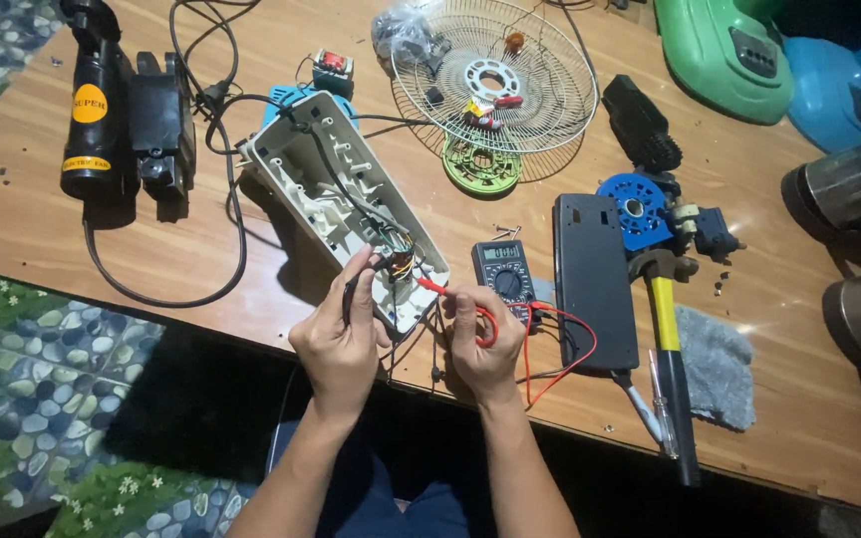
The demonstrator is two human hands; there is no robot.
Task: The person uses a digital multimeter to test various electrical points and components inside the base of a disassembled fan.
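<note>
**Probes pressed into open fan base**

Hands at the near table edge, both busy. Left hand (pixel 339 339) pinched around a black probe (pixel 353 289), tip aimed into the wiring (pixel 396 264) of the opened white fan base (pixel 346 199). Right hand (pixel 485 339) closed on a red probe (pixel 430 286), tip angled toward the same wire cluster, red lead (pixel 562 349) looping back to the multimeter (pixel 505 274) lying just beside, screen up and facing the wearer, apparently for easy reading. Base shell tilted open side up, holding wires and moulded posts, propped that way likely to expose the contacts. Beyond the meter: black cover plate (pixel 593 279), blue gear part (pixel 635 209), yellow-handled hammer (pixel 665 329), grey cloth (pixel 715 364). Farther back: wire fan guard (pixel 550 110) cradling small loose parts, black motor (pixel 92 100) at far left.
</note>
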